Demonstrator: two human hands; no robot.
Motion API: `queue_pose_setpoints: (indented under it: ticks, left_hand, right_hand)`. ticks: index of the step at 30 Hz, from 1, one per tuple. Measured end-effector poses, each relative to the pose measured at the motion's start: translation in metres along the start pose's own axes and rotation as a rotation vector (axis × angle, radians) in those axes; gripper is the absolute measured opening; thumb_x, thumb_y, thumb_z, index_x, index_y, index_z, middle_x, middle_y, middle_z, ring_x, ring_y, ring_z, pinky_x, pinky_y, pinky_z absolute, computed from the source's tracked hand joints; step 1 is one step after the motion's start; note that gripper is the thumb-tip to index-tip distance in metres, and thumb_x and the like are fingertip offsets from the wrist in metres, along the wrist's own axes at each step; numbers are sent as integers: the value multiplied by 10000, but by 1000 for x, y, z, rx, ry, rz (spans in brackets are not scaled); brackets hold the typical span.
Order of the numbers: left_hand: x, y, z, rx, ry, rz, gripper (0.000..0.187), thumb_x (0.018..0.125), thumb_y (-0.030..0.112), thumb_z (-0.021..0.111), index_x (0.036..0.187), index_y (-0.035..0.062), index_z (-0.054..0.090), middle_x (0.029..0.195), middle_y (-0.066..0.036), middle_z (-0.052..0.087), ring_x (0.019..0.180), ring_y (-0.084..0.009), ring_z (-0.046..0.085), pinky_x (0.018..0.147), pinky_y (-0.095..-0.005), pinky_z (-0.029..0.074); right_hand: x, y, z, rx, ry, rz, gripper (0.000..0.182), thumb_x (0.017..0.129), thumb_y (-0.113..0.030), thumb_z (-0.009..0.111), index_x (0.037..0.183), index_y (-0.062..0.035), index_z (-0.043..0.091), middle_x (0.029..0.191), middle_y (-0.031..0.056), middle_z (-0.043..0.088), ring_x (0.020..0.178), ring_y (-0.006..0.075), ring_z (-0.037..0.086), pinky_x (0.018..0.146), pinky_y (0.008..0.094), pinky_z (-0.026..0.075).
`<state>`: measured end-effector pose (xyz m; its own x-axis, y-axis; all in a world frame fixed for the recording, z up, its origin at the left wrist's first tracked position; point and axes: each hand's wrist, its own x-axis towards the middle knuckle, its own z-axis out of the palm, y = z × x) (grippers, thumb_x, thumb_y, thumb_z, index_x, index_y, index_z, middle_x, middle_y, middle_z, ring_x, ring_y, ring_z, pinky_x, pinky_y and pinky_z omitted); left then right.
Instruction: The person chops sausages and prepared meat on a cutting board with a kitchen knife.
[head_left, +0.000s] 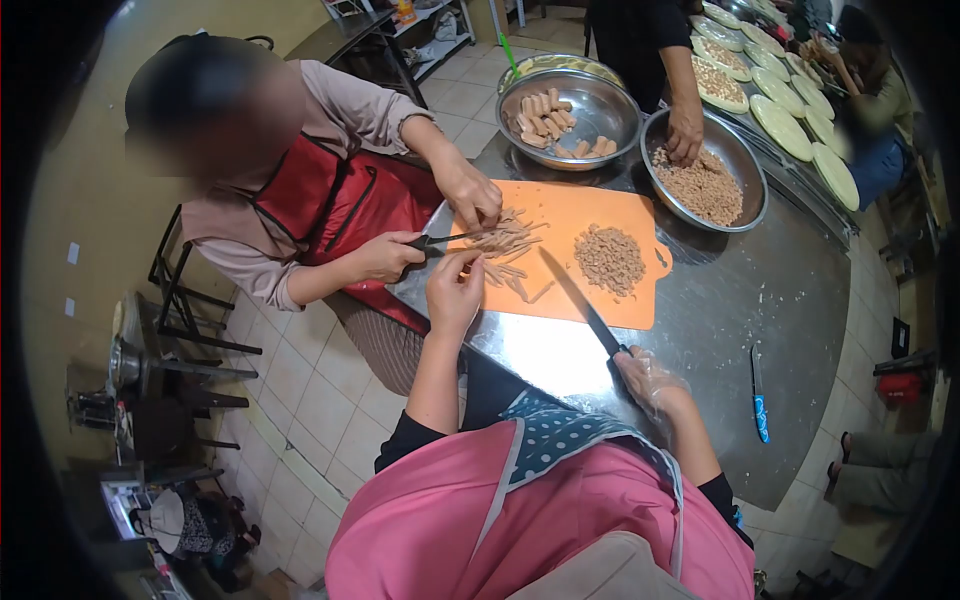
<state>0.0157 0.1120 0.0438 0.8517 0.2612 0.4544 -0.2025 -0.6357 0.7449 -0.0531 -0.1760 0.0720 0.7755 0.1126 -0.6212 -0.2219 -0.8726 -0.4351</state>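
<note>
A long dark knife [578,300] lies slanted over the orange cutting board [590,215], near pale sausage strips [505,270].
</note>
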Motion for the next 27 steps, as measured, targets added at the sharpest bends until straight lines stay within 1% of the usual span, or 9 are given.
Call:
queue_pose_setpoints:
  ticks: [3,4,6,7,9,12,22,24,27]
  left_hand:
    - [-4,-5,-3,68,-121,-53,112,752,71,608,843,15,641,804,-123,618,662,-243,603,620,-322,482]
    - [-6,-8,-2,69,-117,-54,112,752,71,608,843,15,641,804,-123,618,662,-243,603,620,-322,482]
    - [-9,-15,0,171,-241,51,153,726,94,631,861,25,650,883,-123,617,803,-255,597,720,-333,473]
    - [-10,-17,0,172,-237,49,153,726,94,631,861,25,650,883,-123,617,803,-255,597,720,-333,473]
    - [-11,-17,3,275,-309,225,214,712,95,628,919,41,644,994,-116,598,965,-282,537,837,-375,418]
    - [-13,-16,12,342,-350,255,272,718,112,632,986,63,631,1042,-104,586,1029,-282,499,872,-386,386]
    - [-12,-18,54,349,-290,164,291,740,182,617,1003,57,623,981,-87,585,960,-271,502,803,-415,387]
    - [-10,-10,60,351,-251,131,279,735,157,613,979,23,630,892,-141,581,884,-324,520,794,-412,409]
    - [-9,-3,66,335,-297,139,260,737,158,599,956,22,635,873,-144,578,874,-327,520,782,-410,415]
  right_hand:
    - [14,13,-5,27,-4,-5,534,908,-471,309,1179,-31,445,1170,266,487,1105,419,449,908,421,373]
    - [20,23,-2,34,80,-25,520,909,-457,322,1165,-24,450,1137,272,504,1084,427,461,889,426,384]
    - [22,26,-5,38,162,-50,493,913,-429,349,1135,-3,463,1045,285,543,1007,439,507,826,430,413]
    - [25,29,-3,36,161,-53,493,913,-429,349,1135,-3,463,1045,285,543,1007,439,507,826,430,413]
    - [36,42,6,40,162,-49,484,916,-419,351,1123,4,463,1017,280,554,959,425,529,800,417,415]
    - [42,51,14,34,227,-105,468,918,-405,360,1100,13,466,965,274,565,907,415,540,769,415,413]
    - [35,45,10,108,182,-141,460,921,-396,354,1100,16,454,973,287,553,918,426,524,775,428,399]
    - [37,48,14,56,209,-109,472,921,-404,349,1112,17,450,1011,294,542,962,431,516,803,438,395]
    - [36,46,12,87,163,-85,491,920,-417,343,1131,14,443,1050,298,529,1001,438,502,828,448,388]
